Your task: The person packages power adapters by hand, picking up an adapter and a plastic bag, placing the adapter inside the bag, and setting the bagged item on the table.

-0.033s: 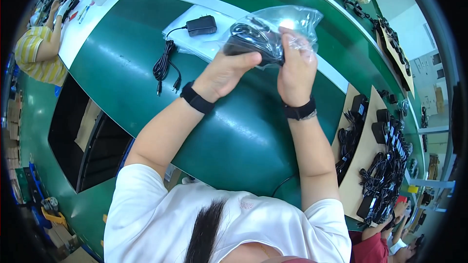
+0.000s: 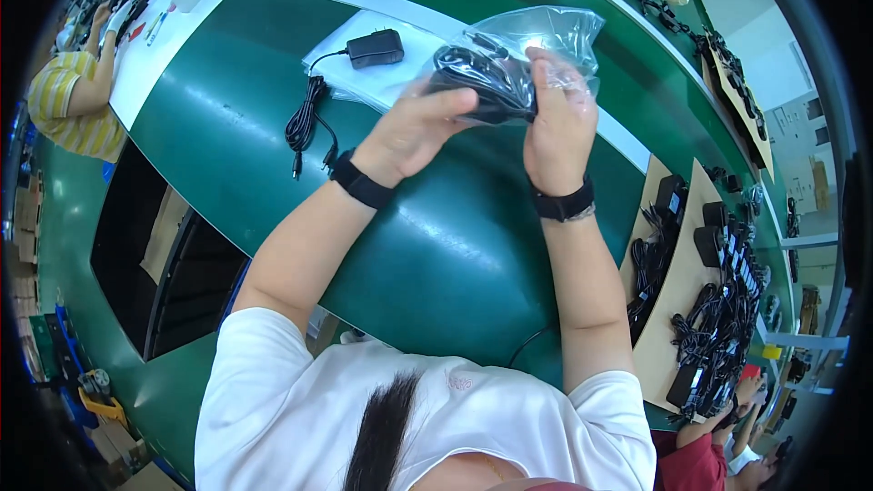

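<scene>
Over the far part of the green table, a clear plastic bag [image 2: 575, 29] is held up between my two hands. Inside it sits a black power adapter with a coiled cable [image 2: 482, 73], partly blurred by glare. My left hand [image 2: 409, 132] is closed at the bag's lower left, thumb in front and fingers hidden behind. At the right side my right hand [image 2: 557, 141] pinches the bag, its fingertips smeared under the film. Left of the bag lies another black adapter [image 2: 375, 48], its bundled cable [image 2: 306, 118] trailing toward me.
A stack of flat clear bags [image 2: 341, 82] lies under the loose adapter. To my right, cardboard sheets [image 2: 659, 345] carry many black adapters and cables [image 2: 718, 309]. A black bin [image 2: 136, 255] stands on the left. Co-workers sit at the far left and lower right.
The bag with the adapter has shifted slightly right along with my right hand. My left hand has drawn back a little to the left, its thumb lower on the bag's edge.
</scene>
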A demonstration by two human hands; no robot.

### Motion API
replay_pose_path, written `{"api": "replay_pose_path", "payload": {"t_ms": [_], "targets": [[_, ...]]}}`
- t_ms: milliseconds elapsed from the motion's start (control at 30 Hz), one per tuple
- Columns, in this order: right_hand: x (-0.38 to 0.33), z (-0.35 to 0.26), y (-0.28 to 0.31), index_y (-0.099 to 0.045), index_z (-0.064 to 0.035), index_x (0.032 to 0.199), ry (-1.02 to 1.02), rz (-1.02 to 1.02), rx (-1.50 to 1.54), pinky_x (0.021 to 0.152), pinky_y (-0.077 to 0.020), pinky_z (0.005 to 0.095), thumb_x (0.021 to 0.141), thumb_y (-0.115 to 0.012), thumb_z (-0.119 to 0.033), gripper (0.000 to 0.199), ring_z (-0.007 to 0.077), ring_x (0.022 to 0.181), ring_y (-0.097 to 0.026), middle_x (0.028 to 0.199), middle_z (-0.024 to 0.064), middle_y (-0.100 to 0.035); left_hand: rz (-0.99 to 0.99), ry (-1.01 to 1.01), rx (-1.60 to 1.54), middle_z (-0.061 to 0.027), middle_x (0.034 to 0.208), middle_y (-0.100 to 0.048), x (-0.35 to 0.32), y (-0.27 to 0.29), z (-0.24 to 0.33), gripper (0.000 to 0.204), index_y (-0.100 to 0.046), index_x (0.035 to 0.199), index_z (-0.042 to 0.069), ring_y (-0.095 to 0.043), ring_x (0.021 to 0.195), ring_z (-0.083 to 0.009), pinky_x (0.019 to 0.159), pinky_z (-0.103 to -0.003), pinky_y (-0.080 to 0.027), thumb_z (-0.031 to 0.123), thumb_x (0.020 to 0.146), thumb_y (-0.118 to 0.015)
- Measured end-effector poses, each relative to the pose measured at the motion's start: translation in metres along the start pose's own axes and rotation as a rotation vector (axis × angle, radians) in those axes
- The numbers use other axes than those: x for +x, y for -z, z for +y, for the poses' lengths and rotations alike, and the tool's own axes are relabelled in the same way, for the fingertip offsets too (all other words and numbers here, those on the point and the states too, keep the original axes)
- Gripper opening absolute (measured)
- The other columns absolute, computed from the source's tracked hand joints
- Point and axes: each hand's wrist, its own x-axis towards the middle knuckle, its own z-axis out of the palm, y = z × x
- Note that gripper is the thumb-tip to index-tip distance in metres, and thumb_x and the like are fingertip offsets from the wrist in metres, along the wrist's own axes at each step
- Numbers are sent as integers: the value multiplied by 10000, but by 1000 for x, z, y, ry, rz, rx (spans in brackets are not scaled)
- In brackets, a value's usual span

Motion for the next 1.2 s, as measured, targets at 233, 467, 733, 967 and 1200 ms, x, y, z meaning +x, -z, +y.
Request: {"api": "replay_pose_path", "payload": {"t_ms": [233, 467, 733, 967, 1200], "targets": [[7, -3, 13, -589, 30, 1028, -7, -154, -474, 741, -421, 226, 881, -526, -92, 201, 101, 827, -534, 963, 73, -603, 171, -85, 520, -84, 947, -615, -2, -2, 9, 368, -546, 1031, -30, -596, 852, -142, 783, -262, -484, 9, 698, -696], [-3, 7, -1, -614, 32, 956, 89, -142, -196, 721, -422, 223, 905, -500, -148, 220, 96, 795, -528, 871, 47, -593, 166, -198, 365, -71, 943, -607, -3, -5, 6, 329, -534, 1007, -18, -587, 842, -136, 780, -277, -490, -29, 710, -677], [-4, 21, 15, -608, 24, 804, 142, 11, -504, 607, -401, 219, 914, -499, -206, 277, 74, 658, -498, 705, 14, -576, 238, -138, 320, -48, 905, -595, -6, -24, -13, 341, -515, 1058, -17, -568, 835, -115, 757, -250, -470, 77, 769, -668], [-7, 25, 11, -583, 26, 724, 214, -58, -604, 554, -396, 226, 912, -503, -234, 330, 77, 605, -493, 634, 29, -559, 377, -235, 640, -20, 779, -598, -3, -11, -12, 172, -609, 872, -10, -538, 690, -76, 623, -203, -435, 136, 790, -647], [-6, 19, 10, -562, 6, 681, 196, -47, -534, 521, -372, 224, 909, -515, -273, 364, 65, 571, -465, 605, 7, -533, 376, -284, 598, 16, 704, -575, -6, -14, -20, 122, -599, 804, -2, -484, 619, -30, 543, -195, -397, 115, 839, -593]]}}
